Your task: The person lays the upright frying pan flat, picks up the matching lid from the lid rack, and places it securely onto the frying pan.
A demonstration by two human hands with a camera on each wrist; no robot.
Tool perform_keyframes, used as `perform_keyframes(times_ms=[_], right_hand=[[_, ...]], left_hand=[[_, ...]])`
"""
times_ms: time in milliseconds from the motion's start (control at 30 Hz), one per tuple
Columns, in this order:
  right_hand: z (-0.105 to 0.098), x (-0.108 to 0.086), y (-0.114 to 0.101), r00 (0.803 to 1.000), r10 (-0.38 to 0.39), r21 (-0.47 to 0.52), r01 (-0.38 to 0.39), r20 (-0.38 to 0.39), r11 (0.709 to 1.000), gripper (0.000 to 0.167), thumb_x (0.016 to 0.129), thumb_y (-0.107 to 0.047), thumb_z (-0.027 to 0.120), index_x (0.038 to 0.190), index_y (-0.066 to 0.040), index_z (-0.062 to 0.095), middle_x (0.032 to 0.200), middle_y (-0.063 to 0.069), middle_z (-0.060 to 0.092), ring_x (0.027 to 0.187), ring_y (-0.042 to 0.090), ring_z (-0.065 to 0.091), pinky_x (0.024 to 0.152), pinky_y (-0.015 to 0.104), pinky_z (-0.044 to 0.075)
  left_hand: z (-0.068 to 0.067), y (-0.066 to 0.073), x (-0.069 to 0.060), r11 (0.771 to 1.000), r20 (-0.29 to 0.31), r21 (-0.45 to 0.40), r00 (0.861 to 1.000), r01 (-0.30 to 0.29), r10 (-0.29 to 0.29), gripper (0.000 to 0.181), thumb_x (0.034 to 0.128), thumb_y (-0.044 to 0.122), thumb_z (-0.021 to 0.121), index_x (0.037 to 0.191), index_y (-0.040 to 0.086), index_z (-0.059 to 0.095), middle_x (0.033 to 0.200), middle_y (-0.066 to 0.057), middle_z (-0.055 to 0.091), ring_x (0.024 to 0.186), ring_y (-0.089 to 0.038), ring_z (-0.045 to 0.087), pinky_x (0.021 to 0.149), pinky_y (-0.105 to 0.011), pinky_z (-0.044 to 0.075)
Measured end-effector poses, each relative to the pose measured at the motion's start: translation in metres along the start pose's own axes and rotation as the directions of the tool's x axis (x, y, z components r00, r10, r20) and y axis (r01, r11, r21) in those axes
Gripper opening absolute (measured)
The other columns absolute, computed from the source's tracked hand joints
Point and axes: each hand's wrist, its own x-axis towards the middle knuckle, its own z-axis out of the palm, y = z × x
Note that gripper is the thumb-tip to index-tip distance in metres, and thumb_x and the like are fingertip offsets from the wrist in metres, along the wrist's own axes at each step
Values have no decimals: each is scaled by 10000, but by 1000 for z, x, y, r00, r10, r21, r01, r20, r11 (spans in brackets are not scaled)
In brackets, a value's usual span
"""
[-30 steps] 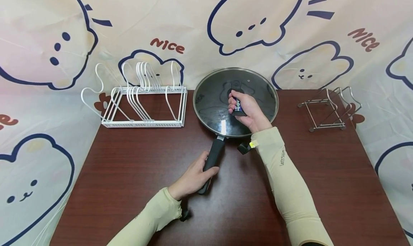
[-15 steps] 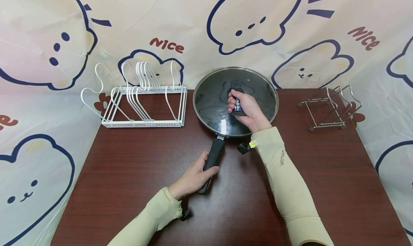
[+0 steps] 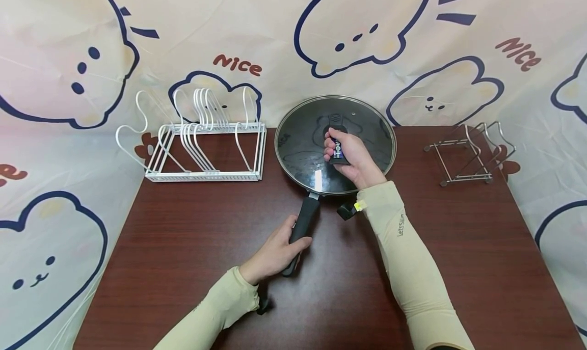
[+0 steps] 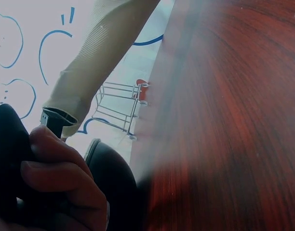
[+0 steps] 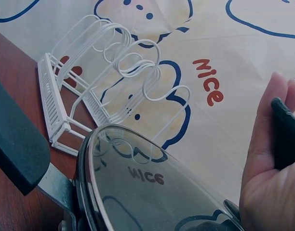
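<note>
A frying pan with a long black handle (image 3: 306, 215) stands at the back middle of the table, covered by a glass lid (image 3: 302, 146) with a metal rim. My left hand (image 3: 275, 250) grips the pan handle near its end; in the left wrist view its curled fingers (image 4: 65, 178) wrap round the dark handle. My right hand (image 3: 352, 156) holds the black knob (image 3: 338, 154) at the lid's centre. The right wrist view shows the lid (image 5: 152, 192) lying on the pan's rim, with my right hand (image 5: 268, 187) round the knob at the right edge.
Left of the pan stands a white wire rack (image 3: 204, 176) with several upright loops. A smaller silver wire rack (image 3: 470, 179) is at the back right of the brown table (image 3: 183, 253). A patterned cloth (image 3: 275, 14) hangs right behind the table's back edge.
</note>
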Motion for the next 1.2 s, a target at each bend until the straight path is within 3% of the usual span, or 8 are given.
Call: perform_keyframes(times_ms=[400, 800, 1200], right_hand=[[1, -1, 3, 1000, -2, 3, 2, -1, 1000, 202, 1118, -246, 449, 1031, -71, 499, 672, -12, 469, 534, 110, 439, 522, 201, 454], [0, -2, 3, 999, -24, -34, 23, -24, 999, 254, 1108, -243, 473, 1202, -20, 548, 738, 6, 512, 589, 107, 470, 563, 218, 500], [0, -2, 3, 999, -42, -59, 42, -10, 997, 249, 1093, -238, 502, 1179, -17, 578, 752, 14, 535, 581, 124, 504, 590, 245, 541]], left_hand=[[0, 0, -1, 1000, 12, -12, 1000, 0, 1, 343, 992, 207, 656, 1292, 82, 544, 941, -71, 585, 794, -167, 568, 728, -288, 485], [0, 0, 0, 1000, 16, -13, 1000, -1, 1, 339, 992, 209, 656, 1287, 86, 545, 918, -68, 581, 772, -166, 569, 711, -287, 486], [0, -1, 1, 1000, 15, -19, 1000, 3, -3, 341, 992, 199, 658, 1288, 84, 535, 894, -74, 587, 713, -155, 579, 681, -283, 498]])
